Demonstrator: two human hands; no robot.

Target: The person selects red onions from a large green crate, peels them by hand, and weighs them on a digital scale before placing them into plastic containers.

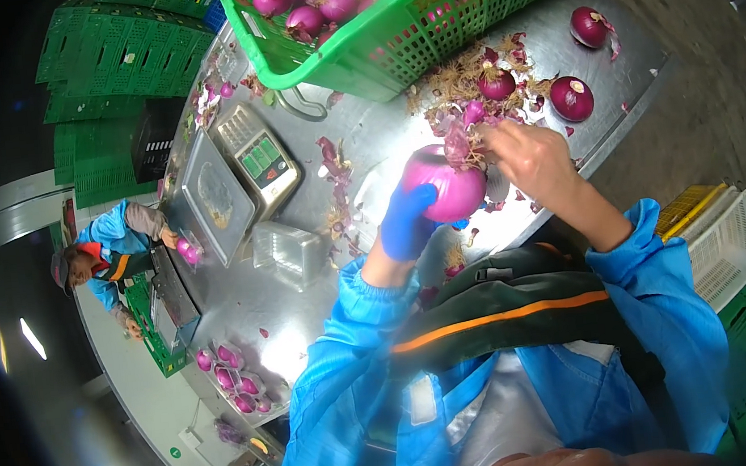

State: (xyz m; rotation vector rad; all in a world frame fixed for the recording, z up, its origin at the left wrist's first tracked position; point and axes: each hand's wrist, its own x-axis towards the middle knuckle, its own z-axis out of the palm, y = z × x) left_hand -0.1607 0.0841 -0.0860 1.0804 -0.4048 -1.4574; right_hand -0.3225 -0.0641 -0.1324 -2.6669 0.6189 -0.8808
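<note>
My left hand (409, 219), in a blue glove, holds a large red onion (453, 191) above the metal table. Bare and bent at the fingers, my right hand (531, 157) is at the onion's root end. Loose papery skin and roots (462, 147) hang there at its fingertips, which are partly hidden. Just beyond lies a heap of dry roots and peelings (459, 76) with a red onion (497, 84) in it. Two more red onions, one nearer (571, 98) and one farther (589, 27), rest to the right.
A green plastic crate (356, 59) of red onions stands at the back. Left of my hands are a digital scale (261, 159), clear plastic trays (288, 251) and packed onions (236, 381). Across the table, a co-worker (112, 251) holds a pack of onions (189, 249).
</note>
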